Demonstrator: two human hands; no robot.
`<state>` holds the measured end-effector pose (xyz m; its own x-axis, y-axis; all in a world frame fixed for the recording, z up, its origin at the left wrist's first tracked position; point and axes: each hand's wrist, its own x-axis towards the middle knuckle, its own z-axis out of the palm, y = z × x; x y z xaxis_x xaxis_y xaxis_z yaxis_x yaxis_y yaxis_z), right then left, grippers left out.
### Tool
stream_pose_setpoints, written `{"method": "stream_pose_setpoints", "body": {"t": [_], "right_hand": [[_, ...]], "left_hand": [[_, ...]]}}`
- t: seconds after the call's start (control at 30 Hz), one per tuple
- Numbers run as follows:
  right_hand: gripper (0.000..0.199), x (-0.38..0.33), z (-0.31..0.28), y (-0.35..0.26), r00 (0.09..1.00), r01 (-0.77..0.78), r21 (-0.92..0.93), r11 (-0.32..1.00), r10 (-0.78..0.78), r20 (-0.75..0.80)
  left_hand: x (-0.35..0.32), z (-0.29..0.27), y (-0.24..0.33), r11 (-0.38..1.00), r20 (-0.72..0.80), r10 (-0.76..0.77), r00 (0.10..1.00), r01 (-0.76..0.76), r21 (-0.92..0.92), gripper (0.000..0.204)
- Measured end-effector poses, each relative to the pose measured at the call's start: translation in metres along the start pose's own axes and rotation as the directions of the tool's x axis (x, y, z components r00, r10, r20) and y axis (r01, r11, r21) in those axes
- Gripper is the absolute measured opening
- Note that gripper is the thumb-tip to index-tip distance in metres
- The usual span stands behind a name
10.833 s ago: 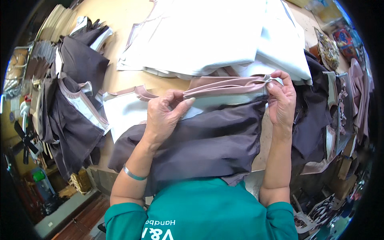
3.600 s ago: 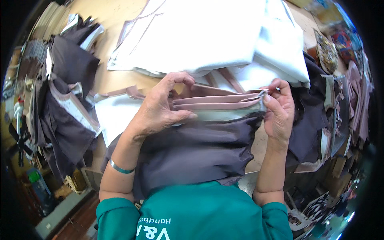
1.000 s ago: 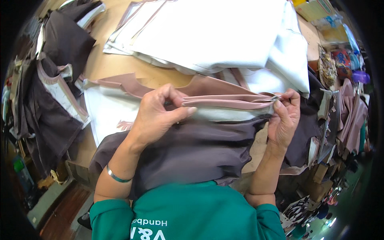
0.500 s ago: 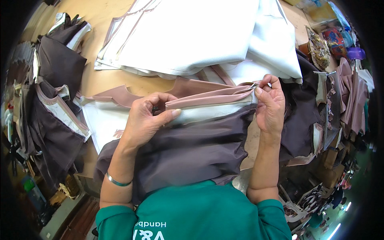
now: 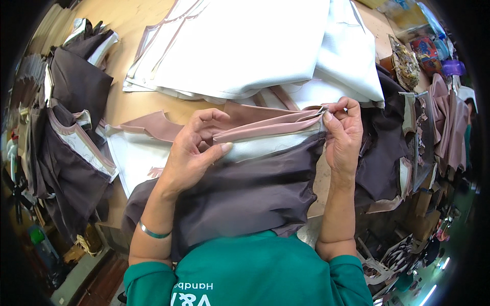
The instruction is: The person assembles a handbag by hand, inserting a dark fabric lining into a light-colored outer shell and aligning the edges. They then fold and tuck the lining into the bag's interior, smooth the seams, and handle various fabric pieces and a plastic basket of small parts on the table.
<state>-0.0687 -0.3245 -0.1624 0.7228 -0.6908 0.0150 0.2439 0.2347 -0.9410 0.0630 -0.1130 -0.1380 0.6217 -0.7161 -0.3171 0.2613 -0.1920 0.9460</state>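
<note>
A sewn fabric piece with a folded dusty-pink edge (image 5: 275, 127), a white backing band (image 5: 275, 145) and dark brown lining (image 5: 250, 183) stretches between my hands and drapes toward me. My right hand (image 5: 344, 132) pinches its right end, thumb against fingers. At the other end, my left hand (image 5: 191, 148) has its thumb and index finger apart. The left thumb tip lies beside the white band, while the lower fingers are partly hidden behind the pink edge. Another pink-and-white piece (image 5: 138, 148) lies on the table beyond my left hand.
Large white panels with pink edging (image 5: 245, 51) lie stacked across the tan table (image 5: 120, 107). Dark brown sewn pieces (image 5: 76, 76) pile up at the left, with more dark fabric (image 5: 380, 163) at the right. Pink cloth (image 5: 451, 122) hangs at the far right.
My left index finger has lifted away from the pink edge, and the left hand has loosened and spread. My right hand keeps its pinch, nearly in place.
</note>
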Motion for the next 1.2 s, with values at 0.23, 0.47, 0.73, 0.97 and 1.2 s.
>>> {"method": "stream_pose_setpoints", "body": {"t": [0.23, 0.47, 0.73, 0.97, 1.2], "right_hand": [[0.026, 0.002, -0.002, 0.005, 0.991, -0.13, 0.157, 0.979, 0.13, 0.009], [0.023, -0.003, 0.008, -0.008, 0.997, -0.065, 0.005, 0.998, 0.065, 0.038], [0.02, -0.007, 0.01, -0.016, 0.998, -0.011, -0.113, 0.994, 0.018, 0.059], [0.021, -0.01, 0.013, -0.023, 0.996, -0.02, -0.175, 0.984, 0.034, 0.081], [0.019, -0.012, 0.011, -0.026, 0.99, -0.036, -0.122, 0.992, 0.052, 0.13]], "left_hand": [[0.001, -0.007, 0.004, 0.913, 0.328, 0.162, 0.931, -0.268, 0.308, 0.043], [0.011, -0.003, 0.025, 0.656, 0.467, 0.141, 0.873, -0.436, 0.616, 0.046], [0.021, 0.021, 0.038, 0.558, 0.53, 0.186, 0.827, -0.533, 0.636, 0.051], [0.029, 0.037, 0.048, 0.443, 0.636, 0.154, 0.756, -0.628, 0.64, 0.043], [0.037, 0.034, 0.044, 0.738, 0.612, 0.126, 0.781, -0.486, 0.468, 0.04]]}}
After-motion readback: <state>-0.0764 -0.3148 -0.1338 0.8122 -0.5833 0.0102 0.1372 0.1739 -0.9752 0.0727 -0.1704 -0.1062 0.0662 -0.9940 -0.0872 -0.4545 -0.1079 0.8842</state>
